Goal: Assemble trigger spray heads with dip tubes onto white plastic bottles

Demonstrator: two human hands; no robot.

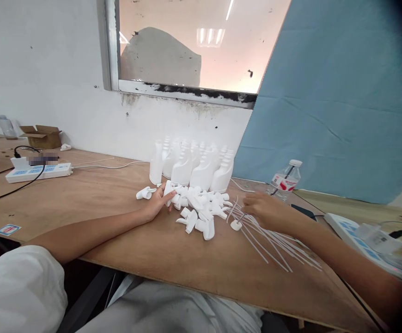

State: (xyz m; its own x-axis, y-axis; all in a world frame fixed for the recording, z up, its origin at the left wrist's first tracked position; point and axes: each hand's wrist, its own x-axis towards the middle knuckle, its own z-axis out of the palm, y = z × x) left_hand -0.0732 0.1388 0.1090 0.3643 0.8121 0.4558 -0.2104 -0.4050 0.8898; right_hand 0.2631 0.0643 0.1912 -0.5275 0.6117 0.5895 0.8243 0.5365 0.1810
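On the table (100,199), thin white dip tubes (273,245) fan out loose under and in front of the right hand (265,210). Its fingers curl down onto them; I cannot tell whether they pinch 1. The left hand (155,203) has its fingers closed around 1 white trigger head (168,188). To the right of them lies the pile of trigger heads (201,210), none visibly fitted with a tube. Beyond both sets of fingers, the white bottles (194,166) stand uncapped.
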